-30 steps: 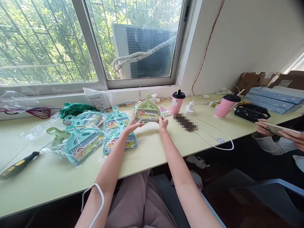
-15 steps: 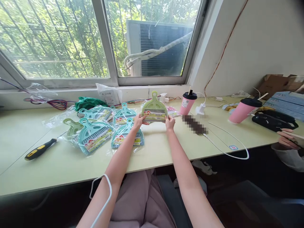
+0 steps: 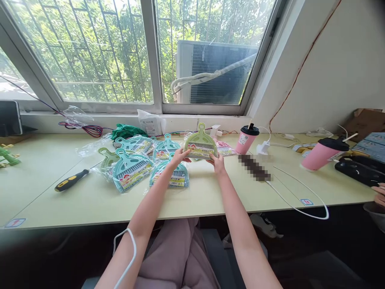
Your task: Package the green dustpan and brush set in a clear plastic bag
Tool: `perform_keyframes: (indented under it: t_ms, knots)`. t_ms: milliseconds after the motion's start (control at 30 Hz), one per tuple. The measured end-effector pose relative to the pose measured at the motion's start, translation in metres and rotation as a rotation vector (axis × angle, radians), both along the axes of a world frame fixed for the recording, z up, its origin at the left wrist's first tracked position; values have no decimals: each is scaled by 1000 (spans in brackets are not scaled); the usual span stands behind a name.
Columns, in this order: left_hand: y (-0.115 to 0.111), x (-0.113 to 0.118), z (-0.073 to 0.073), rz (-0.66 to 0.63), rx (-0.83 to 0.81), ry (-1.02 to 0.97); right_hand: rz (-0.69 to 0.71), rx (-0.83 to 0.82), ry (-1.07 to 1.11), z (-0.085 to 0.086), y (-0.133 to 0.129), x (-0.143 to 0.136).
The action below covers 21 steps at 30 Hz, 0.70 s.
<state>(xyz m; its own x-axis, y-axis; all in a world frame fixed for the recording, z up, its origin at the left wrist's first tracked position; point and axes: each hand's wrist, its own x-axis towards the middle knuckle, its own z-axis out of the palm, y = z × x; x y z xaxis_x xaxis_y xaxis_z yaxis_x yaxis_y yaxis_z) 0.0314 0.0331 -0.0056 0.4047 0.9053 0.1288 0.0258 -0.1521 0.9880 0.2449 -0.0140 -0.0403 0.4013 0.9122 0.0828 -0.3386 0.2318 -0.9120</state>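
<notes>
Between my two hands is a green dustpan and brush set (image 3: 201, 138) in clear wrap, tilted with its handle pointing away from me. My left hand (image 3: 179, 157) grips its left lower edge, fingers closed. On the right lower edge, my right hand (image 3: 217, 162) is closed in the same way. Several wrapped blue dustpan sets lie to the left; the closest one (image 3: 180, 180) is partly covered by my left forearm, and a larger one (image 3: 132, 170) rests beside it. Under that one a green dustpan (image 3: 105, 158) shows in part.
A black and yellow screwdriver (image 3: 72, 180) lies at left. Pink cups (image 3: 242, 143) stand to the right, near a white cable (image 3: 300, 208) and a black case (image 3: 357, 170). Another person's hand (image 3: 379, 194) shows at the right edge. A green bundle (image 3: 129, 131) sits by the window.
The view has swung left, so the table's contents appear further right. Both hands still hold the green dustpan set, now tipped back slightly lower. The other person's hand has moved towards the frame's edge.
</notes>
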Motion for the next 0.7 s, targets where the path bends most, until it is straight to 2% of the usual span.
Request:
perform_keyframes:
  t_ms: [67, 133, 200, 233, 333, 433, 533, 700]
  knots:
    - [-8, -17, 9, -15, 62, 157, -44, -25, 46, -1, 1, 1]
    - [-24, -41, 20, 30, 170, 329, -62, -43, 86, -1, 2, 2]
    - [-50, -69, 28, 62, 347, 512, -76, -52, 123, 0, 3, 3]
    - [-66, -82, 29, 25, 441, 600, -85, -55, 143, 0, 3, 3]
    - [-122, -113, 16, -195, 633, 810, -106, -80, 205, -1, 5, 3]
    - [-162, -126, -6, -154, 767, 971, -99, -92, 271, -4, 5, 3]
    - [-171, -127, -16, -67, 780, 1045, -93, -77, 300, -7, 5, 4]
    - [-147, -124, -3, 11, 689, 1097, -122, -161, 272, -10, 6, 7]
